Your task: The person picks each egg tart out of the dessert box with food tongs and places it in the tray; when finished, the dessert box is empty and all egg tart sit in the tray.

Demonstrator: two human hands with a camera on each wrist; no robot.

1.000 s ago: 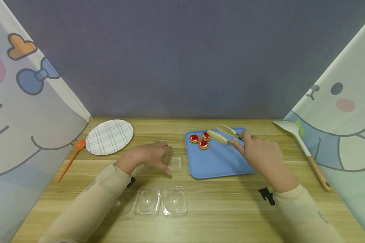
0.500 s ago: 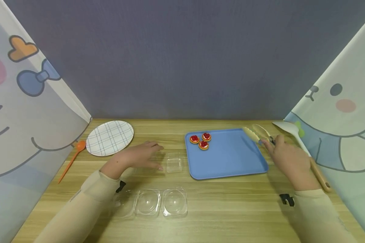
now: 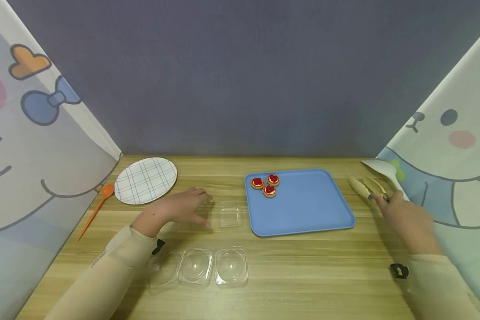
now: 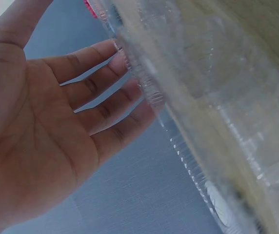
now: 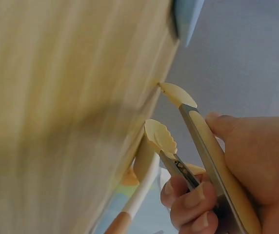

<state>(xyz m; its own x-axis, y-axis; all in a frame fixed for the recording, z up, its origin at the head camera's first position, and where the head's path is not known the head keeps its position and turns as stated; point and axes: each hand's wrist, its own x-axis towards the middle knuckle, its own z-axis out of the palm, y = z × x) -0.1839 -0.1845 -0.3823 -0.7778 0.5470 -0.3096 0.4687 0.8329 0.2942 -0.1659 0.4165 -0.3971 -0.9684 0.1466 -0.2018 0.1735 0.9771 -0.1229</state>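
My right hand (image 3: 410, 224) grips a pair of tongs (image 5: 208, 151) with cream scalloped tips. The tongs are to the right of the blue tray (image 3: 300, 209), their tips parted and close to the tabletop. On that tray, towards its far left corner, lie three small tarts (image 3: 269, 191) with red topping. Over the left half of the table my left hand (image 3: 180, 209) has its fingers spread and relaxed. Beside its fingertips is a clear plastic container (image 3: 230, 215), partly hidden by the hand. Its fingers (image 4: 115, 92) look near or against the clear plastic (image 4: 217, 112); contact I cannot tell.
Clear domed lid sections (image 3: 231, 266) lie in front of the left hand. A checked oval plate (image 3: 144, 182) and an orange spoon (image 3: 98, 206) are at the left. Along the right edge lies a white turner (image 3: 386, 171) with a wooden handle, partly behind my right hand.
My right hand has carried the tongs rightward from above the tray to the table beside the turner. My left hand has drawn back slightly to the left of the container.
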